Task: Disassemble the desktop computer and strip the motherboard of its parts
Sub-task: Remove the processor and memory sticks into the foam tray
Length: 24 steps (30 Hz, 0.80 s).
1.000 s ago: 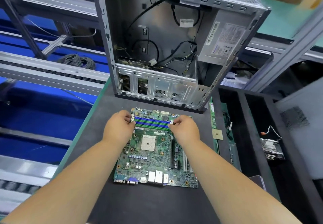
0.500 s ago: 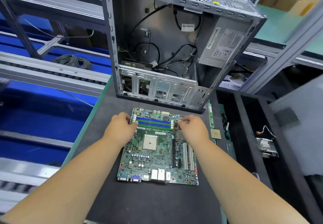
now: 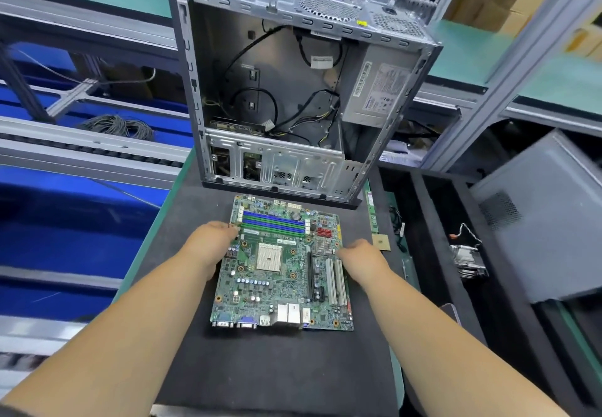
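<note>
Motherboard (image 3: 283, 267) flat on the mat before the open case (image 3: 293, 97): your left hand (image 3: 208, 244), fingers curled, touches its memory slots' (image 3: 273, 223) left end, nearer than your loosely curled right hand (image 3: 358, 255).

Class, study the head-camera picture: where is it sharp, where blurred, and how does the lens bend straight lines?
Head view: the motherboard is sharp and evenly lit; the grey panel at right and the bottom-left corner are smeared; wide-angle distortion bows the shelf rails and splays the computer case.
</note>
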Motion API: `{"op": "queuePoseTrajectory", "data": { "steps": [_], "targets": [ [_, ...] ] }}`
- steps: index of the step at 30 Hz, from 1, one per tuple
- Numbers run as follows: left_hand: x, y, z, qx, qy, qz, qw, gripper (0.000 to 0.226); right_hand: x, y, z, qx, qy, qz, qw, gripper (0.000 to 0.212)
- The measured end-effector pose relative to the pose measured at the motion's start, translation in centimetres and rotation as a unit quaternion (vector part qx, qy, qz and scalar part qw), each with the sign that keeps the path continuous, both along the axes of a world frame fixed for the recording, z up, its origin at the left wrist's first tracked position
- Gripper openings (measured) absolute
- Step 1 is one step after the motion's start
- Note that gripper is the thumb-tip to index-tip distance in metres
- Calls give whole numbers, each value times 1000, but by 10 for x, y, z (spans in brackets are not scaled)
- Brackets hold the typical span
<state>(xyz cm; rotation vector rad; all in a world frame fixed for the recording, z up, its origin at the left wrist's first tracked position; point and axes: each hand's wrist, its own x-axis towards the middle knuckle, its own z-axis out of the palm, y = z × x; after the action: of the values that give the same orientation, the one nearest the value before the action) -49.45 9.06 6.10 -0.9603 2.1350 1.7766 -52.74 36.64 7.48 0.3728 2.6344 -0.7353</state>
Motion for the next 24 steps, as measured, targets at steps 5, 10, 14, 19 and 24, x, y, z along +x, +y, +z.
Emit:
{"op": "queuePoseTrajectory", "data": {
  "steps": [5,10,14,19,24],
  "targets": [
    [14,12,17,40,76,-48,995,17,8,6,-8,-54,13,-30,998,46],
    [21,24,32,2,132,-28,991,19,1,18,-10,-139,-10,-35,990,47],
    [28,34,42,4,154,7,988,22,-6,37,-5,-182,-38,-29,982,36],
    [30,55,60,-15,141,24,990,35,-11,66,8,-243,-97,-58,963,54],
    [30,111,78,14,139,76,987,44,-16,106,29,-374,-117,-101,914,75]
  ]
}}
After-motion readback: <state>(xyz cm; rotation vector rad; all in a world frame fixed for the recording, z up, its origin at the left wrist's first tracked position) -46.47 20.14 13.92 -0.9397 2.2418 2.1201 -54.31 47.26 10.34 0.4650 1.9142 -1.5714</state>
